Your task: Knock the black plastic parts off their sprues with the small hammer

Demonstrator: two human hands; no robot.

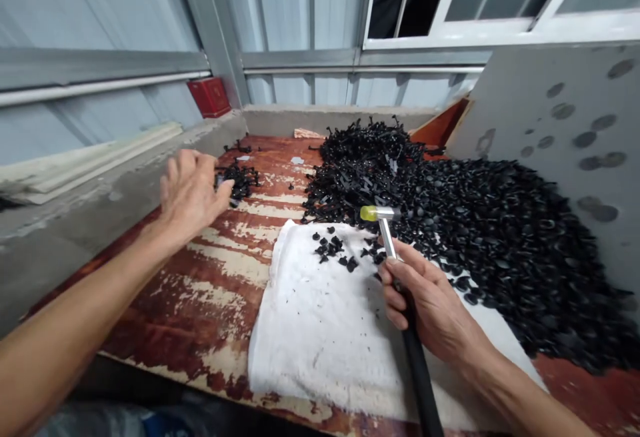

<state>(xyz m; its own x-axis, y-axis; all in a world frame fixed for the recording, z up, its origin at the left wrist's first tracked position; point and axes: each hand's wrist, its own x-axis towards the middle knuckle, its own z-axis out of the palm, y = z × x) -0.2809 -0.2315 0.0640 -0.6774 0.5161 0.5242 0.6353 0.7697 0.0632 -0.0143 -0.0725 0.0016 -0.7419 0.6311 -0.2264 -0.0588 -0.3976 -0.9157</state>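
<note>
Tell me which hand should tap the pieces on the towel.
Right, likely: the right hand grips the hammer, its head near the black pieces on the white towel. The left hand sits by a separate black pile.

Workshop, ribbed metal walls (90, 4), concrete ledge (85, 224), paint-worn red workbench (200, 310)

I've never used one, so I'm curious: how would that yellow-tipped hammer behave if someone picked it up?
The small hammer will probably feel head-heavy, with its metal head atop a slim shaft. It looks stiff, not floppy. Its black grip, held in the right hand, may resist slipping, though its material is hard to tell.
</note>
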